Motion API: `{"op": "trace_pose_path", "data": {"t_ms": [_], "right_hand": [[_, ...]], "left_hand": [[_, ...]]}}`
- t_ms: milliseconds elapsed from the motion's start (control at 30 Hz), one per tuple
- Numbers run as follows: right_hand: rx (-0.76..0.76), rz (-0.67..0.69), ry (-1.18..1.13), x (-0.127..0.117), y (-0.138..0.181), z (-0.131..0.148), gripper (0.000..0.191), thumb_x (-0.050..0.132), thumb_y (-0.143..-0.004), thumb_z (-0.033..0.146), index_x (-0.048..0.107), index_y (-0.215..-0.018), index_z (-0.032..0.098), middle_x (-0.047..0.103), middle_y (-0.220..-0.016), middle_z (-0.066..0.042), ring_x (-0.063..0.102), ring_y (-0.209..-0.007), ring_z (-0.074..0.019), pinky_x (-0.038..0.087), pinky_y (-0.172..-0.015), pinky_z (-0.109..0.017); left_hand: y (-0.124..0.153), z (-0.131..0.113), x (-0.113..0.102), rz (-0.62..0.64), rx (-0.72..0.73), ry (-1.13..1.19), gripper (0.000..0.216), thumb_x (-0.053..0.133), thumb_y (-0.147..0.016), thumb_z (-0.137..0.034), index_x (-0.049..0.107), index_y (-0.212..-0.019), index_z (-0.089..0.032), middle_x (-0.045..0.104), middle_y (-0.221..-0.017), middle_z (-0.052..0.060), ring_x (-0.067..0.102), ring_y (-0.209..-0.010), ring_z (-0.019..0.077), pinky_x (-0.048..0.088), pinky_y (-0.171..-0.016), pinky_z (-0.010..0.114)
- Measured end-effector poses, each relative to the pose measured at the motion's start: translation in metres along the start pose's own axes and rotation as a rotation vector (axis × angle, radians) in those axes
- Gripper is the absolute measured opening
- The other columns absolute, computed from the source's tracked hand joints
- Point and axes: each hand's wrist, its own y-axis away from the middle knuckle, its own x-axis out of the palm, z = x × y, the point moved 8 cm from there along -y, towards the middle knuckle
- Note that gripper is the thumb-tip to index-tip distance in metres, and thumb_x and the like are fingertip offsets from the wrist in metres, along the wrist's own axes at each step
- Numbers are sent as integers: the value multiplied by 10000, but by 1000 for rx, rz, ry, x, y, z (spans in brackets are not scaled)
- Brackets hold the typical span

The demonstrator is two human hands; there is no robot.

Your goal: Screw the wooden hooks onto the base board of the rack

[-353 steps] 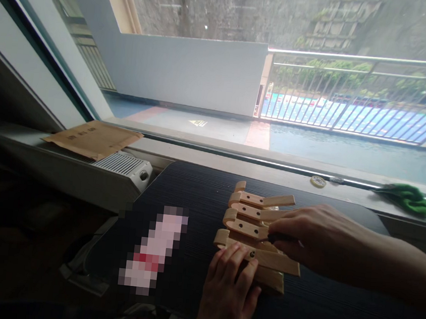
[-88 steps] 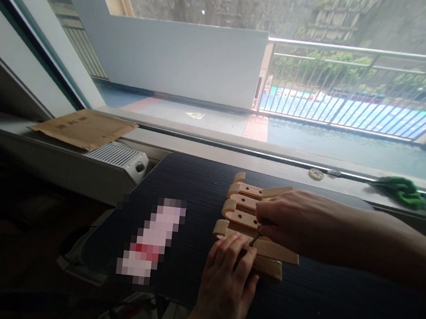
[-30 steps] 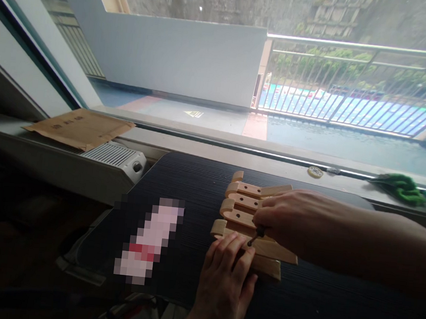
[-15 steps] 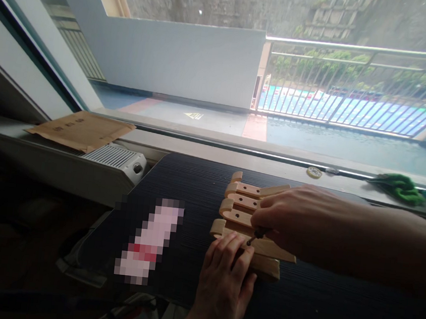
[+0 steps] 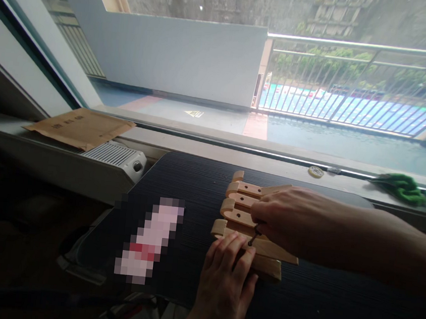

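Note:
A light wooden rack (image 5: 243, 215) lies on the dark table, made of several hook-like pieces with rounded, curled left ends; dark screw heads show on some of them. My left hand (image 5: 225, 277) bears down on the nearest wooden piece (image 5: 272, 249), fingers over its top and thumb by its near side. My right hand (image 5: 284, 210) is closed around a screwdriver (image 5: 256, 235), whose handle is mostly hidden. Its thin dark shaft slants down to a screw (image 5: 250, 244) beside my left fingertips. Part of the rack is covered by my right hand and forearm.
A blurred pink-and-red item (image 5: 151, 239) lies left on the black table (image 5: 196, 178). On the window sill are a tape roll (image 5: 315, 172), a small clear item (image 5: 334, 170) and a green cloth (image 5: 403, 189). A brown envelope (image 5: 81, 128) rests near the white radiator (image 5: 116, 157).
My right hand has turned slightly around the screwdriver, and the shaft stands a little steeper. My left hand keeps its place on the wood. The view has shifted slightly.

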Motion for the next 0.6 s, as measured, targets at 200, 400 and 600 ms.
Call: {"op": "trace_pose_path", "data": {"t_ms": [200, 400, 600], "right_hand": [[18, -29, -57, -13, 9, 1, 197, 505, -813, 96, 658, -877, 202, 651, -819, -34, 589, -719, -156, 432, -689, -259], [-17, -27, -28, -8, 13, 0, 224, 488, -833, 111, 668, -922, 211, 652, -879, -52, 584, -783, -176, 431, -737, -285], [-24, -27, -17, -1, 9, -4, 235, 484, -835, 106, 642, -988, 189, 648, -946, -70, 584, -835, -185, 428, -733, -291]], "left_hand": [[0, 1, 0, 5, -15, 4, 328, 546, -883, -224, 554, -1210, -199, 546, -1288, 82, 439, -1258, 242, 332, -1058, 448], [0, 1, 2, 34, -26, 2, 339, 542, -886, -222, 546, -1224, -204, 538, -1300, 81, 424, -1271, 240, 319, -1068, 448], [0, 2, 2, 16, -16, 4, 325, 537, -885, -223, 555, -1209, -202, 546, -1291, 81, 430, -1266, 236, 312, -1064, 443]]}}
